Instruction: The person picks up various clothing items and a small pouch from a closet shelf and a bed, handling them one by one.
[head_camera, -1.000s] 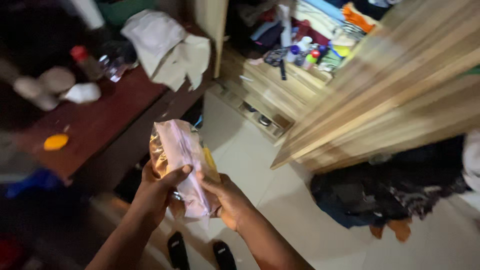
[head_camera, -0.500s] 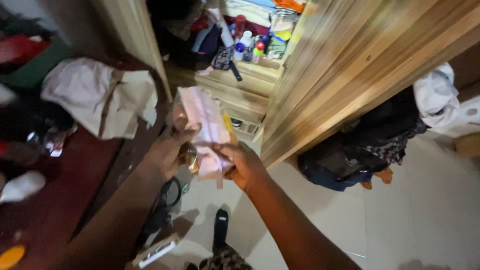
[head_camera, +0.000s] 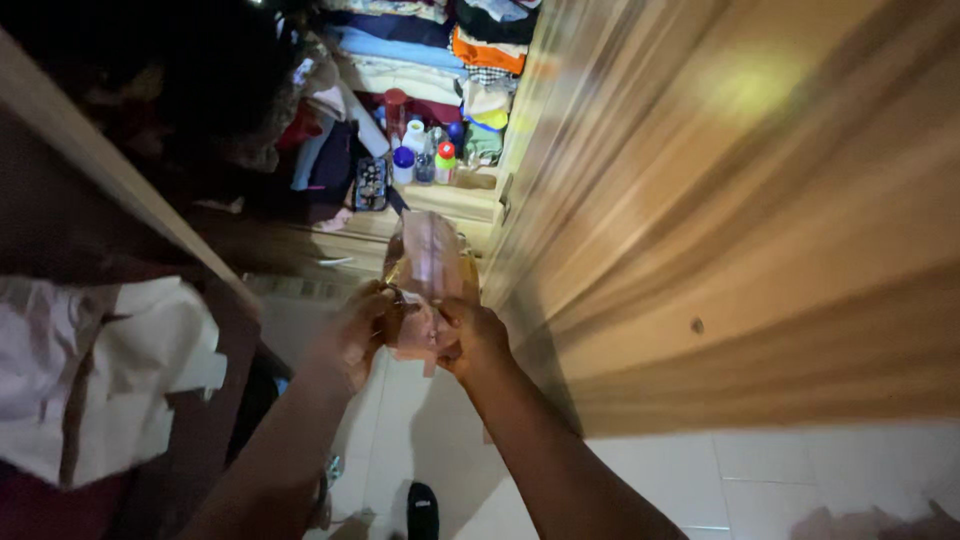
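Both hands are meeting at centre frame around one packet, a pinkish, crinkled plastic one with amber contents showing through at its edges. The left hand is curling its fingers about the packet's lower left side, closed on it. The right hand is pinching the lower right part between thumb and fingers, likewise closed on it. The packet is standing roughly upright above the hands, held in the air in front of an open wardrobe, whose light wooden door is filling the right half of the view. Behind the packet, on a shelf, small bottles with coloured caps are standing beside folded clothes (stacked above). A pale cloth is lying at lower left. Pale tiles are showing below, with a dark sandal near the bottom edge.
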